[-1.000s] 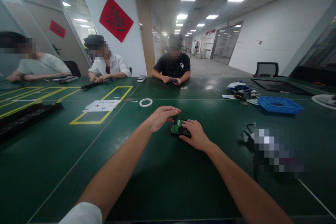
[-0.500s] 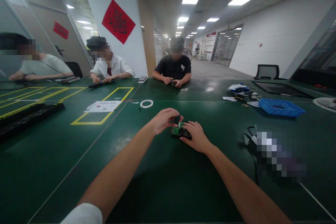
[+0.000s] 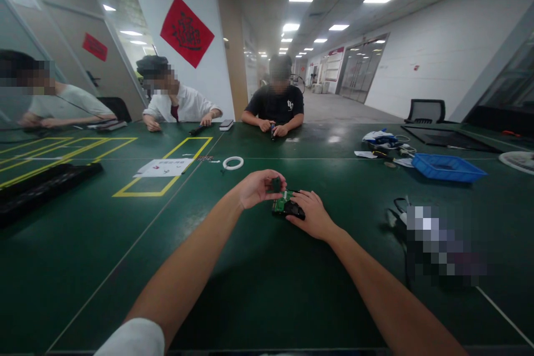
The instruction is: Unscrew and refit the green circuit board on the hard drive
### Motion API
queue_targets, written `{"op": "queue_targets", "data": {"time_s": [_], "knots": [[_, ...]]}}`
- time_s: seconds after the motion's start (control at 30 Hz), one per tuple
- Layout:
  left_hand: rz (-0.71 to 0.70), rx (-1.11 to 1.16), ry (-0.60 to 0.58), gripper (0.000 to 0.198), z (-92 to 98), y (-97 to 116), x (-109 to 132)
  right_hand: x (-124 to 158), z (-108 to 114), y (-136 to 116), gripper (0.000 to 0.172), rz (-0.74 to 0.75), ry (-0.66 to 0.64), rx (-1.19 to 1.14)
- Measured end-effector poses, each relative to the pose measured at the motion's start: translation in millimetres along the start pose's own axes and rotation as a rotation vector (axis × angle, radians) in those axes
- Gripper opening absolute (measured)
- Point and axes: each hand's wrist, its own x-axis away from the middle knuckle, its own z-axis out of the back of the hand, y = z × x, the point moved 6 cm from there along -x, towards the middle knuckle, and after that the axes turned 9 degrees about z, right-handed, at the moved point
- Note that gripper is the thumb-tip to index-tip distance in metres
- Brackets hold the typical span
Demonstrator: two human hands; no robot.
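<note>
A black hard drive with a green circuit board on its upper side lies on the green table in front of me. My right hand holds it from the right, the thumb at its near edge and the fingers over its top. Just above the drive's left end, my left hand is closed around a small dark flat piece, pinched near the fingertips. The fingers partly hide this piece, so I cannot tell its exact kind. Part of the drive is covered by my right hand.
A white ring and a paper sheet lie left of my hands. Further left is a long black part. On the right are a blue tray and a blurred-out object with a cable. Three people sit across the table.
My left hand has shifted slightly up and left, turning the dark piece. The right hand stays on the drive. Across the table, the white-shirted person's hands have moved apart.
</note>
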Motion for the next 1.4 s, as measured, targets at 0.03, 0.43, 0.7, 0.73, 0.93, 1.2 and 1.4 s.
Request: {"op": "queue_targets", "data": {"time_s": [0.03, 0.43, 0.7, 0.73, 0.93, 1.2, 1.4], "knots": [[-0.004, 0.013, 0.001, 0.018, -0.2, 0, -1, 0, 0, 0, 0.049, -0.001, -0.002, 0.001], [-0.073, -0.151, 0.119, 0.021, 3.9, 7, 3, -1, -1, 1, 0.048, -0.008, -0.007, 0.0], [-0.124, -0.138, 0.128, 0.017, 0.4, 10, 6, -1, -1, 1, 0.049, -0.017, -0.016, 0.001], [-0.131, -0.145, 0.127, 0.017, -0.2, 10, 6, -1, -1, 1, 0.049, -0.017, -0.016, 0.001], [-0.176, -0.188, 0.129, 0.017, -1.3, 13, 7, -1, -1, 1, 0.049, -0.012, -0.005, 0.001], [-0.06, -0.094, 0.027, 0.023, -8.1, 5, 6, 0, -1, 1, 0.05, 0.0, 0.015, -0.001], [-0.011, 0.022, 0.003, 0.014, -9.6, -2, 0, -1, -1, -1, 0.049, -0.003, -0.007, -0.005]]}}
